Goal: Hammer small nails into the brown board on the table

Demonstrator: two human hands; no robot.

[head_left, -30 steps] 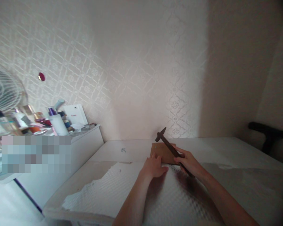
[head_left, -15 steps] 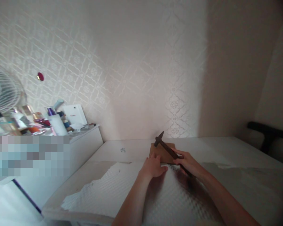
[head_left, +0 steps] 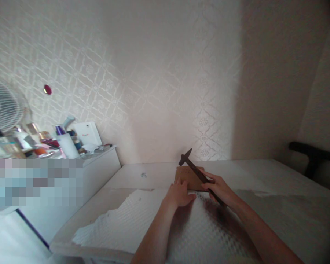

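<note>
My right hand point(head_left: 218, 189) is wrapped round the dark handle of a hammer point(head_left: 195, 170). The hammer's head is raised above the far edge of a brown board point(head_left: 194, 181). Flat on the board's left side rest the fingers of my left hand point(head_left: 180, 192), spread, with the thumb pointing right along the near edge. White quilted padding point(head_left: 126, 220) lies under my forearms and reaches up to the board. A few small shiny metal pieces point(head_left: 143, 175), too small to name, lie on the white surface left of the board.
A white cabinet point(head_left: 99, 172) stands at the left, crowded with bottles point(head_left: 68, 145) and a white box point(head_left: 88, 134). Behind them is a fan point(head_left: 5, 102). A patterned wall point(head_left: 159, 91) rises behind the white table point(head_left: 250, 176). At the right is a black T-shaped armrest point(head_left: 313, 152).
The hammer's head has risen slightly away from the board, its handle tilting with my right hand. My left hand stays in place on the board.
</note>
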